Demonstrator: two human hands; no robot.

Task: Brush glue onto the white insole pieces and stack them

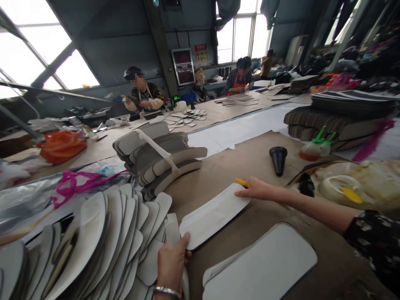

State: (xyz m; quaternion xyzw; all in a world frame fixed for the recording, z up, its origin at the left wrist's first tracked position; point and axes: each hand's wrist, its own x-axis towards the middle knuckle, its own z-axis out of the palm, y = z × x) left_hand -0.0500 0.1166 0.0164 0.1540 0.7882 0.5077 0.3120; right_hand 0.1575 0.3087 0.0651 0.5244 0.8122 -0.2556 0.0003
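Observation:
My left hand (171,261) is closed on the near end of a long white curved panel piece (212,215) that lies on the brown work table (250,166). My right hand (254,188) rests on the panel's far end, fingers curled round a small yellow tool (241,182). A fanned pile of similar grey-white pieces (103,241) spreads out to the left of my left hand. Another large white panel (265,266) lies flat near my right forearm.
A tied bundle of grey pieces (159,156) stands behind the fan. A black cone (278,159), squeeze bottles (312,148) and a glue-smeared tray (356,183) sit to the right. Stacked dark sheets (337,116) lie beyond. Other people work at the far tables.

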